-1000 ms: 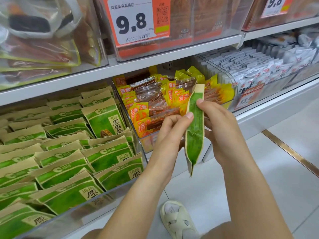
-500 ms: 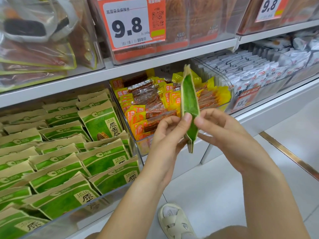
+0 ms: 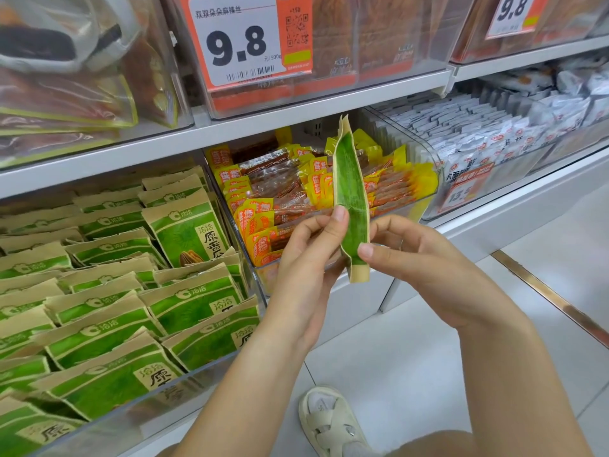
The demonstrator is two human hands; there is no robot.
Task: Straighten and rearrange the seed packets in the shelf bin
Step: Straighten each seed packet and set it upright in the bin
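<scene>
Both hands are raised in front of the shelf, holding one green seed packet [image 3: 350,192] upright and edge-on between them. The left hand [image 3: 309,258] comes up from below, its fingers curled, thumb and fingertips pinching the packet's left edge near the middle. The right hand [image 3: 412,255] reaches in from the right, its fingertips [image 3: 365,249] pinching the lower right edge just above the tan bottom seal. The packet hangs in the air before the bin of yellow snack sticks [image 3: 296,192] — clear of every bin.

To the left, the clear shelf bin [image 3: 184,384] holds rows of matching green packets [image 3: 184,305], most leaning back and overlapping, one [image 3: 189,232] standing taller at the rear right. On the right, another clear bin [image 3: 494,196] holds white sachets — packed in tight rows.
</scene>
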